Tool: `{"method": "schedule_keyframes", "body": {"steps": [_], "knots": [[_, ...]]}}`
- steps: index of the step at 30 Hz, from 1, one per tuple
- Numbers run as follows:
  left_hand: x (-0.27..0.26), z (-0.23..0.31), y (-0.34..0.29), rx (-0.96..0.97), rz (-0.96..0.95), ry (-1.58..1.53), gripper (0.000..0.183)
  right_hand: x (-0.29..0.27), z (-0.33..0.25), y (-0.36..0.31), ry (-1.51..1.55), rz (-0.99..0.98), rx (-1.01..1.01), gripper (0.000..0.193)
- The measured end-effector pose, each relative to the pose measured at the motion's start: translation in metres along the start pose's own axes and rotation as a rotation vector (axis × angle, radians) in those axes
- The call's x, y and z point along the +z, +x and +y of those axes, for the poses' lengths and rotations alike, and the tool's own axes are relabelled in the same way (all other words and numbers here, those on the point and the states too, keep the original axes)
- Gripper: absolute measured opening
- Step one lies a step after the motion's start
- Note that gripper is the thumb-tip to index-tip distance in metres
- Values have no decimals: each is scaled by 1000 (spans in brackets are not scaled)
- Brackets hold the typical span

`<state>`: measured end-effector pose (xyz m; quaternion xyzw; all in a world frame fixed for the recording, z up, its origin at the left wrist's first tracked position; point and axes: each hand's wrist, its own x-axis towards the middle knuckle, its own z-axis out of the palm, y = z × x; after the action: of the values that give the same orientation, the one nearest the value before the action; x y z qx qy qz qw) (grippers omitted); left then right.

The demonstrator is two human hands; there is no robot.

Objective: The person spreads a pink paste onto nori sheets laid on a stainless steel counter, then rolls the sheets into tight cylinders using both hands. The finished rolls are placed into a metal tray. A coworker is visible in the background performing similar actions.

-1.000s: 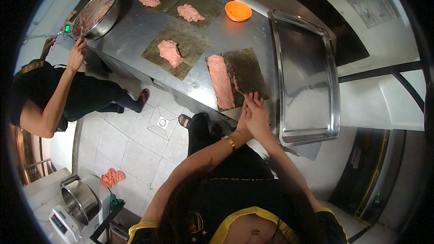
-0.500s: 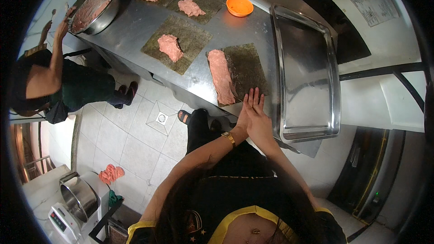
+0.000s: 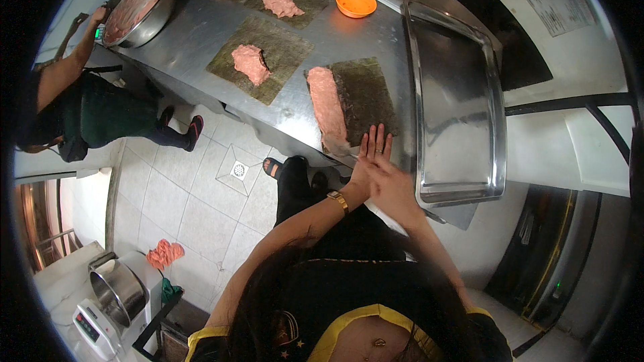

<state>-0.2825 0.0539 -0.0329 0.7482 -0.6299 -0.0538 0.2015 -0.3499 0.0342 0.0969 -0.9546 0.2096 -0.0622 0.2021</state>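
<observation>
Seaweed sheet (image 3: 362,97) lay flat at near edge of steel desk (image 3: 201,33), pink paste strip (image 3: 327,104) along its left side; left hand (image 3: 371,154) flat, fingers straight, released, fingertips on sheet's near edge; right hand (image 3: 392,188) open, grasping nothing, laid over left hand's back; empty steel tray (image 3: 456,100) just right of sheet; three more sheets with paste farther left; orange bowl (image 3: 355,1) beyond; another person's hand (image 3: 97,17) at big metal bowl (image 3: 137,7).

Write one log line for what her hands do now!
hands: together, flat | at: seaweed sheet near edge | on sheet: pink paste
</observation>
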Motion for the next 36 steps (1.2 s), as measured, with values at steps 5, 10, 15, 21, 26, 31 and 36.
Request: {"method": "schedule_keyframes", "body": {"steps": [5, 10, 15, 21, 26, 31, 36], "knots": [[-11, 3, 3, 3, -41, 34, 78, -35, 31, 3, -222, -71, -87, 42], [-10, 4, 3, 7, 18, -12, 72, -32, 32, 13, -394, -114, -265, 36], [-11, 7, 3, -1, 59, 29, 69, -14, 26, 27, -425, -12, -394, 40], [-18, 6, 1, -8, 142, -50, 70, -21, 20, 36, -395, -121, -402, 38], [-15, 3, 0, 9, 86, 16, 74, -26, 24, 38, -244, -54, -282, 37], [-12, 7, 1, -8, 69, 4, 78, -7, 31, 34, -278, -69, -234, 36], [-18, 6, -1, 12, 4, 8, 78, -15, 29, 44, -160, 85, -270, 35]]}}
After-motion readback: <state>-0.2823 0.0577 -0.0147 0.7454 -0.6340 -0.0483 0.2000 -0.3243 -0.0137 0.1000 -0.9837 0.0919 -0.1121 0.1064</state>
